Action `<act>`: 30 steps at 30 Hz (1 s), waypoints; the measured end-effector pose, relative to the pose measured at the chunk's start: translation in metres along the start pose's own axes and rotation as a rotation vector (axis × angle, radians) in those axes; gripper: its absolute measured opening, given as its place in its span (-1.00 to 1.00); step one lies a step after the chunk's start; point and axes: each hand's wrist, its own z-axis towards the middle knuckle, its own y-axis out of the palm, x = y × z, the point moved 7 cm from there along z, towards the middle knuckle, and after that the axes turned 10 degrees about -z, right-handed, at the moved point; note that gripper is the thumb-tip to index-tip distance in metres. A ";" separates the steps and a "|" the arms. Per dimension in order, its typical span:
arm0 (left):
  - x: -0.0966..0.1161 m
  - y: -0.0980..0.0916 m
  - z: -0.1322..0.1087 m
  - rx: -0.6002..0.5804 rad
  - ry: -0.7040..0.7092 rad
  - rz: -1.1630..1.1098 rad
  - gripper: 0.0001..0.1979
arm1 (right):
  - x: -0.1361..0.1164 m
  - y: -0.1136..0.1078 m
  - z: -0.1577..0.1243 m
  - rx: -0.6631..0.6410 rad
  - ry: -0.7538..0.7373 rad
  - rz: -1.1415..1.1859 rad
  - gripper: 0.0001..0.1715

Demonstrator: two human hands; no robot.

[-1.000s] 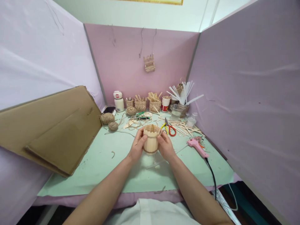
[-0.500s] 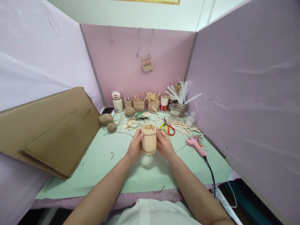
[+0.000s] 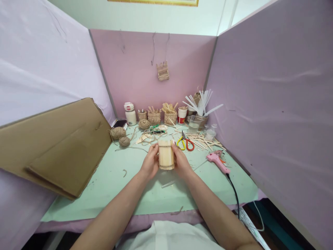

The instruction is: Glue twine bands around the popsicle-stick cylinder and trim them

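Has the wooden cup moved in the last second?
Yes: the wooden cup has tilted, rim away from the camera, opening now hidden. Against the scissors, little sideways shift.

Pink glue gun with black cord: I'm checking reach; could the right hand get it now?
Probably yes, if the right hand lets go of the pale round wooden cup; nothing tall stands between that hand and the glue gun.

Brown bands (image 3: 165,146) stripe the cream cup (image 3: 166,157); the glue gun (image 3: 219,163) is pink, the tabletop (image 3: 106,194) pale green.
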 end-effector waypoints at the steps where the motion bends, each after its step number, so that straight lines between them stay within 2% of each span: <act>1: 0.000 -0.004 0.000 0.045 0.030 0.020 -0.59 | -0.001 0.000 -0.001 0.012 -0.020 -0.016 -0.54; 3: 0.003 -0.011 0.000 0.115 0.107 0.091 -0.58 | -0.004 0.000 -0.003 0.034 -0.073 -0.056 -0.54; 4: 0.005 -0.011 -0.001 0.114 0.157 0.151 -0.56 | -0.006 0.000 -0.004 0.045 -0.108 -0.082 -0.53; 7: 0.008 -0.002 -0.004 0.009 0.265 0.339 -0.39 | -0.013 0.001 -0.007 0.051 -0.223 -0.170 -0.55; 10: 0.007 0.006 -0.005 -0.073 0.264 0.431 -0.20 | -0.015 0.001 -0.008 0.034 -0.271 -0.215 -0.55; 15: 0.007 0.006 -0.002 -0.076 0.197 0.388 -0.33 | -0.009 -0.008 -0.004 0.079 -0.244 -0.240 -0.47; 19: 0.006 0.002 -0.003 -0.033 0.188 0.306 -0.26 | -0.016 -0.015 -0.005 0.136 -0.290 -0.225 -0.47; 22: 0.005 0.001 -0.004 -0.012 0.173 0.281 -0.23 | -0.031 -0.020 -0.013 0.235 -0.389 -0.267 -0.58; 26: 0.007 0.000 -0.004 0.000 0.175 0.304 -0.31 | -0.045 -0.023 -0.029 0.329 -0.548 -0.297 -0.74; 30: 0.012 -0.001 -0.006 0.032 0.221 0.380 -0.41 | -0.058 -0.010 -0.056 0.301 -0.782 -0.500 -0.89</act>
